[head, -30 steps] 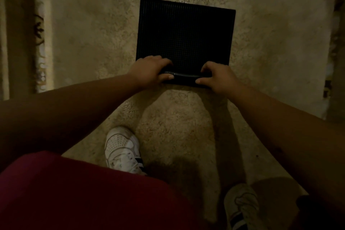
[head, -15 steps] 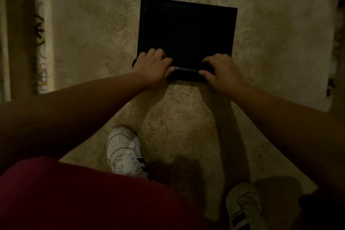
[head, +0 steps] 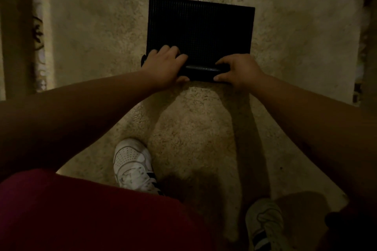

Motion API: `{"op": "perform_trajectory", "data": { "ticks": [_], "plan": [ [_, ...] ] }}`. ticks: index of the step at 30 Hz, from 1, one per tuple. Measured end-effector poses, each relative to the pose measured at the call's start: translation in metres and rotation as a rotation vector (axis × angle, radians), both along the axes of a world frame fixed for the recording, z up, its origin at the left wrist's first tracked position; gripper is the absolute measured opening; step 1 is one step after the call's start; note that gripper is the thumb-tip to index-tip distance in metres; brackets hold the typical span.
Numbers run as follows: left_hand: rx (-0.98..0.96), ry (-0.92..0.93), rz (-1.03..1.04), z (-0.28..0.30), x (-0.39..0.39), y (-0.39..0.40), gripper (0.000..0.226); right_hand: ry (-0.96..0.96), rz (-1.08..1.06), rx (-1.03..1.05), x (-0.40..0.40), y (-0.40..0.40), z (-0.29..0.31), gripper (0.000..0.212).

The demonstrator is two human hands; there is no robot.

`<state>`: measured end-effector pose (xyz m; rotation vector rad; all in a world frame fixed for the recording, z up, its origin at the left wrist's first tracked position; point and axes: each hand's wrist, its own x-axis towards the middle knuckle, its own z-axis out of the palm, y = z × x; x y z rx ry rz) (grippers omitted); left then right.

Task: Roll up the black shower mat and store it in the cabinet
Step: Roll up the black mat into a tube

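**Mat partly rolled on the carpet**

Black shower mat (head: 201, 32) lies flat on the beige carpet (head: 91, 36), its near edge curled into a roll. Left hand (head: 165, 65) and right hand (head: 237, 71) grip that roll, apparently fingers over, thumbs under.

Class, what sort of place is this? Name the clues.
Probably a carpeted room at home: a beige shag carpet, a patterned rug border at left, and a black shower mat half-rolled on the floor.
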<state>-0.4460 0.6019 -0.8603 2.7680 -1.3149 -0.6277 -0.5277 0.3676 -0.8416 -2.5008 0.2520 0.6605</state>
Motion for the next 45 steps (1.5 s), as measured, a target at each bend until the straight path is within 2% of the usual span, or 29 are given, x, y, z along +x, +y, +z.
{"op": "perform_trajectory", "data": {
  "ticks": [8,9,11,13,15,17,19,25,27,30,32,34,36,39,42,45],
  "plan": [
    [-0.039,0.217,0.05,0.007,-0.02,0.016,0.055,0.332,0.064,0.152,0.0,-0.007,-0.006,0.057],
    [-0.049,0.254,0.058,0.007,-0.021,0.017,0.054,0.316,0.085,0.133,-0.003,-0.005,-0.006,0.056],
    [-0.087,0.313,0.084,0.007,-0.017,0.016,0.051,0.132,0.126,0.021,-0.018,0.0,-0.005,0.055],
    [-0.137,0.363,0.135,0.006,-0.012,0.015,0.048,-0.106,0.161,-0.104,-0.045,0.01,-0.005,0.062],
    [-0.139,0.389,0.138,0.004,-0.009,0.015,0.048,-0.214,0.185,-0.225,-0.065,0.022,-0.008,0.073],
    [-0.12,0.381,0.125,0.002,-0.01,0.015,0.05,-0.226,0.164,-0.246,-0.063,0.025,-0.011,0.067],
    [-0.114,0.298,0.109,0.003,-0.01,0.015,0.053,-0.191,0.15,-0.183,-0.048,0.019,-0.011,0.059],
    [-0.137,0.061,0.073,0.01,-0.028,0.001,0.059,0.103,0.13,-0.026,-0.004,0.001,-0.008,0.059],
    [-0.114,0.049,0.115,0.012,-0.031,-0.006,0.057,0.199,0.062,0.026,0.009,-0.003,-0.009,0.065],
    [-0.124,0.146,0.178,0.016,-0.017,-0.013,0.05,0.286,0.007,0.064,0.019,-0.007,-0.009,0.07],
    [-0.143,0.219,0.198,0.017,-0.008,-0.015,0.049,0.161,-0.03,0.041,0.011,-0.003,-0.006,0.072],
    [-0.165,0.256,0.201,0.015,-0.003,-0.015,0.049,-0.117,-0.113,-0.059,-0.016,0.005,-0.005,0.071],
    [-0.192,0.29,0.198,0.013,0.002,-0.016,0.048,-0.296,-0.116,-0.188,-0.047,0.017,-0.006,0.069],
    [-0.204,0.337,0.204,0.013,0.011,-0.018,0.046,-0.277,0.07,-0.377,-0.064,0.023,-0.012,0.081],
    [-0.201,0.28,0.195,0.013,0.016,-0.019,0.042,-0.271,0.091,-0.297,-0.038,0.003,-0.007,0.066],
    [-0.211,0.146,0.114,0.014,0.012,-0.016,0.04,-0.051,0.123,-0.181,-0.005,-0.015,0.002,0.069]
  ]
}}
